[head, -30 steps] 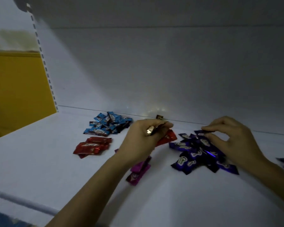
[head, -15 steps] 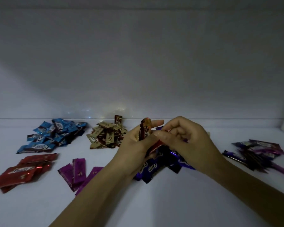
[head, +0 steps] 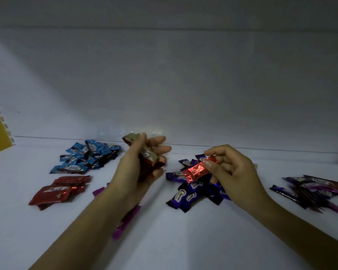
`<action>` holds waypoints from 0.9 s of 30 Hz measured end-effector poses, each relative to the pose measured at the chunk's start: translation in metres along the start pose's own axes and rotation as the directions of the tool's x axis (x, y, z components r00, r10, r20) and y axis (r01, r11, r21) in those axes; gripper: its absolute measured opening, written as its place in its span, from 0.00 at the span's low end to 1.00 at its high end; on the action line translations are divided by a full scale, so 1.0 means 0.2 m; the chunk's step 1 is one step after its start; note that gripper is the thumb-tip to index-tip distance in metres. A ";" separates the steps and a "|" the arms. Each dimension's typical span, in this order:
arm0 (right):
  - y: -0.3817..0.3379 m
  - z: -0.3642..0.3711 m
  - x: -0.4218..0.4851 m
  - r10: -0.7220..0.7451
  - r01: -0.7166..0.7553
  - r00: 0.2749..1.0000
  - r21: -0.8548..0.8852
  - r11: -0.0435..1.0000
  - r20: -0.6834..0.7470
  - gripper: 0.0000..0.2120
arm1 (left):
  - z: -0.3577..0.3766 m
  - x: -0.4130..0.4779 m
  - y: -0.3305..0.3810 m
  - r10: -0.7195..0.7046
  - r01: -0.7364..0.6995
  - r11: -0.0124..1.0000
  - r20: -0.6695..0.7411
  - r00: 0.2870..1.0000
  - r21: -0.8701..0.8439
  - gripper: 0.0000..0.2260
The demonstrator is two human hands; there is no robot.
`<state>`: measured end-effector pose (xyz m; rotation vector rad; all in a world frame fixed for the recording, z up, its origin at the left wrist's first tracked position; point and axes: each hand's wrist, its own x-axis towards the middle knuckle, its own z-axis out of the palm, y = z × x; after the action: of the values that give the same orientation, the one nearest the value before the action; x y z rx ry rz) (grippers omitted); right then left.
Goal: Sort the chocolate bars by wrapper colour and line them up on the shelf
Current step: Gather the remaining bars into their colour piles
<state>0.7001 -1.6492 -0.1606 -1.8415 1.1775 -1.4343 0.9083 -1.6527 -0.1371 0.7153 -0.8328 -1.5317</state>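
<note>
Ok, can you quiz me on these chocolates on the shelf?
1. True or false: the right hand pinches a shiny red foil-wrapped bar.
2. Which colour pile lies behind the pile of dark red wrapped bars? A blue, B green, C orange.
3. Which hand grips the gold-wrapped bar?
Key: 1 true; 2 A, the pile of blue-wrapped bars; 3 the left hand.

Glossy foil red bar (head: 198, 171)

White shelf (head: 47, 240) carries blue pile (head: 86, 158), red pile (head: 59, 190), magenta bars (head: 128, 221); purple pile (head: 191, 195) centre; mixed pile (head: 310, 190) right.
</note>
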 end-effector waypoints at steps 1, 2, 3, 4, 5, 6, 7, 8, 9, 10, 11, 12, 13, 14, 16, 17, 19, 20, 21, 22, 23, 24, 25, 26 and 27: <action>-0.01 0.01 -0.01 -0.025 0.026 0.999 -0.031 0.999 0.028 0.08 | -0.06 -0.04 0.04 0.009 -0.009 1.000 -0.016 1.000 -0.009 0.17; -0.02 0.02 -0.01 -0.046 0.048 0.998 -0.049 0.998 0.051 0.08 | -0.12 -0.08 0.09 0.019 -0.019 1.000 -0.035 0.999 -0.003 0.16; -0.04 0.04 -0.01 -0.063 0.067 0.996 -0.055 0.996 0.069 0.08 | -0.19 -0.13 0.12 0.030 -0.030 1.000 -0.060 0.998 0.008 0.16; -0.06 0.06 -0.01 -0.080 0.085 0.993 -0.056 0.995 0.084 0.08 | -0.25 -0.18 0.14 0.044 -0.042 0.999 -0.091 0.995 0.020 0.16; -0.08 0.09 -0.01 -0.097 0.103 0.990 -0.057 0.993 0.099 0.08 | -0.32 -0.24 0.16 0.056 -0.053 0.998 -0.125 0.990 0.029 0.16; -0.11 0.12 0.00 -0.112 0.120 0.987 -0.058 0.991 0.118 0.08 | -0.38 -0.29 0.17 0.067 -0.061 0.997 -0.163 0.984 0.041 0.15; -0.13 0.15 0.01 -0.125 0.135 0.982 -0.060 0.989 0.143 0.08 | -0.43 -0.34 0.18 0.075 -0.065 0.996 -0.200 0.977 0.055 0.15; -0.15 0.19 0.01 -0.135 0.147 0.976 -0.061 0.987 0.172 0.07 | -0.48 -0.38 0.19 0.083 -0.069 0.995 -0.231 0.969 0.071 0.15; -0.18 0.23 0.01 -0.145 0.160 0.969 -0.061 0.985 0.199 0.08 | -0.51 -0.42 0.20 0.093 -0.074 0.994 -0.256 0.962 0.081 0.15; -0.21 0.28 0.02 -0.157 0.174 0.962 -0.060 0.983 0.222 0.08 | -0.54 -0.45 0.21 0.101 -0.081 0.993 -0.277 0.956 0.080 0.17; -0.23 0.34 0.03 -0.167 0.186 0.955 -0.055 0.981 0.245 0.10 | -0.56 -0.47 0.22 0.105 -0.089 0.994 -0.295 0.950 0.068 0.18; -0.25 0.41 0.04 -0.165 0.183 0.949 -0.046 0.982 0.267 0.11 | -0.57 -0.49 0.23 0.107 -0.098 0.994 -0.311 0.944 0.046 0.19; -0.28 0.49 0.06 -0.147 0.163 0.946 -0.034 0.986 0.288 0.10 | -0.58 -0.50 0.24 0.105 -0.106 0.994 -0.323 0.941 0.016 0.20; -0.29 0.58 0.08 -0.122 0.137 0.946 -0.030 0.990 0.300 0.09 | -0.59 -0.52 0.24 0.100 -0.113 0.993 -0.330 0.939 -0.019 0.21; -0.34 0.76 0.12 -0.104 0.122 0.952 -0.046 0.991 0.286 0.05 | -0.60 -0.53 0.25 0.097 -0.129 0.989 -0.332 0.938 -0.076 0.20; -0.36 0.84 0.14 -0.126 0.147 0.956 -0.060 0.987 0.265 0.04 | -0.60 -0.54 0.25 0.103 -0.138 0.987 -0.329 0.939 -0.084 0.19; -0.41 1.00 0.17 -0.199 0.224 0.950 -0.082 0.971 0.243 0.03 | -0.61 -0.55 0.25 0.118 -0.150 0.985 -0.317 0.941 -0.079 0.19; -0.42 1.06 0.17 -0.218 0.246 0.942 -0.081 0.966 0.256 0.03 | -0.61 -0.55 0.25 0.125 -0.156 0.985 -0.309 0.943 -0.077 0.19; -0.42 1.12 0.17 -0.214 0.247 0.932 -0.079 0.966 0.293 0.04 | -0.62 -0.55 0.25 0.129 -0.160 0.984 -0.299 0.946 -0.082 0.21; -0.42 1.16 0.16 -0.191 0.235 0.916 -0.089 0.968 0.352 0.05 | -0.63 -0.55 0.25 0.130 -0.163 0.982 -0.287 0.949 -0.091 0.22; -0.41 1.19 0.15 -0.158 0.223 0.891 -0.108 0.969 0.425 0.06 | -0.63 -0.55 0.25 0.132 -0.165 0.981 -0.276 0.952 -0.101 0.22; -0.39 1.20 0.14 -0.127 0.216 0.857 -0.125 0.968 0.499 0.08 | -0.64 -0.55 0.25 0.134 -0.167 0.980 -0.269 0.954 -0.106 0.23; -0.37 1.21 0.14 -0.106 0.210 0.821 -0.124 0.970 0.561 0.09 | -0.65 -0.55 0.25 0.135 -0.168 0.980 -0.264 0.955 -0.105 0.23; -0.36 1.21 0.13 -0.096 0.201 0.791 -0.108 0.974 0.604 0.10 | -0.66 -0.55 0.25 0.135 -0.167 0.981 -0.259 0.956 -0.103 0.23; -0.35 1.20 0.14 -0.097 0.189 0.777 -0.082 0.979 0.622 0.11 | -0.66 -0.55 0.25 0.136 -0.166 0.981 -0.252 0.958 -0.101 0.23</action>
<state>0.9518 -1.6639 -0.1625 -2.2923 0.8219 -0.7062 1.0586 -1.5616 -0.1709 0.7171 -0.5905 -1.3134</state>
